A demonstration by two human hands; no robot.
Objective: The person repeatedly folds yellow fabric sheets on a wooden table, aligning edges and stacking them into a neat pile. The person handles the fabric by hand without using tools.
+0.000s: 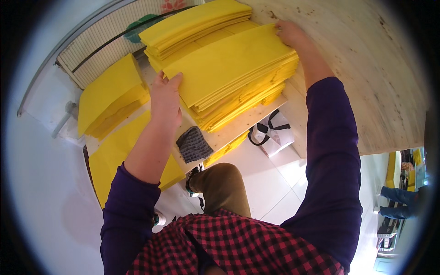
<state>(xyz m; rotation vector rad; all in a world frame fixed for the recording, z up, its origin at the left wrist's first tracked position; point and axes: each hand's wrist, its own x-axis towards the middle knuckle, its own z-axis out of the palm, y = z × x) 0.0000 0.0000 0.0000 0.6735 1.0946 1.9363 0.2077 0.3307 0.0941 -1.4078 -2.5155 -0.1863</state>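
Your left hand (pixel 166 97) and right hand (pixel 290 35) touch opposite ends of the yellow stack (pixel 229 64), finger contact partly hidden; whether either is gripping, cannot tell.

We see pale floor tiles (pixel 270 197) with thin joint lines, washed nearly white by strong light toward the lower right. To our upper right spreads a broad wooden board (pixel 371 91) with brown marks. Below it we find a light wooden bench (pixel 236 131), and at upper left a ribbed cream panel (pixel 103 50) crossed by a dark bar (pixel 101 52).
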